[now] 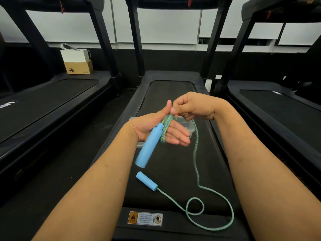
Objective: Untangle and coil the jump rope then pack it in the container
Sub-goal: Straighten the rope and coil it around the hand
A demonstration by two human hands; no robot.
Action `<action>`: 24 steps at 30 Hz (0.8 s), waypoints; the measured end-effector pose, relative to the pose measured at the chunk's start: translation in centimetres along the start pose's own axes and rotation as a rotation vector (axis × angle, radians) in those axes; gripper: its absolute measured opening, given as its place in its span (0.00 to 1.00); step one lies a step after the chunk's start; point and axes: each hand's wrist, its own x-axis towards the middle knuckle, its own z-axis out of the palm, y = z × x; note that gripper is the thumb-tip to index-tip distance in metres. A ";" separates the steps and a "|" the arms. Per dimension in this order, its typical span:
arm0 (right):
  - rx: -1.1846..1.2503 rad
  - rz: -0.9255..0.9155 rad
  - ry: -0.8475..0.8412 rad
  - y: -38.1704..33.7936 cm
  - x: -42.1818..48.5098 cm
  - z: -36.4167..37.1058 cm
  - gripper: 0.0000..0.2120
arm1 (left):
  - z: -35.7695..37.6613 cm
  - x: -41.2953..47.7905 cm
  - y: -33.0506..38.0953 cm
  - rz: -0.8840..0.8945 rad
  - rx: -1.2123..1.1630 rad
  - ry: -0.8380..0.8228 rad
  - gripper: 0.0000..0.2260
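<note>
My left hand [156,127] is held palm up, with one blue foam handle [149,146] lying across it and several turns of green-blue rope [165,126] wrapped around its fingers. My right hand [192,106] pinches the rope just above those turns. From there the rope [196,153] hangs down onto the treadmill belt, forms a small loop [194,206] and ends at the second blue handle [146,182], which lies on the belt. A clear plastic container [188,126] sits on the belt, mostly hidden behind my left hand.
I am over the middle treadmill [173,94], with its dark belt and a warning sticker [145,218] at the near end. Other treadmills stand to the left and right. A white box on a cardboard box [78,66] sits at the back left.
</note>
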 end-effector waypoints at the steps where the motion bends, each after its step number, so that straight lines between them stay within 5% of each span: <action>1: 0.065 -0.024 0.019 0.3 0.1 0.1 0.13 | 0.2 -0.1 0.1 0.053 -0.031 0.040 0.37; 6: 0.252 -0.125 0.115 1.0 0.7 1.1 0.16 | 0.6 0.5 0.7 0.359 -0.292 0.294 0.22; 11: 0.264 -0.097 0.262 1.2 2.6 2.4 0.13 | 0.7 1.4 1.1 0.502 -0.605 0.330 0.17; 16: -0.023 -0.067 0.420 1.4 3.2 3.1 0.14 | 0.4 1.7 1.3 0.536 -0.772 0.384 0.15; 21: -0.128 -0.167 0.597 1.1 4.5 4.3 0.11 | -0.2 0.8 1.4 0.488 -0.721 0.192 0.18; 24: -0.122 -0.172 0.535 0.0 4.7 4.4 0.14 | -0.5 0.5 1.8 0.470 -0.687 0.248 0.18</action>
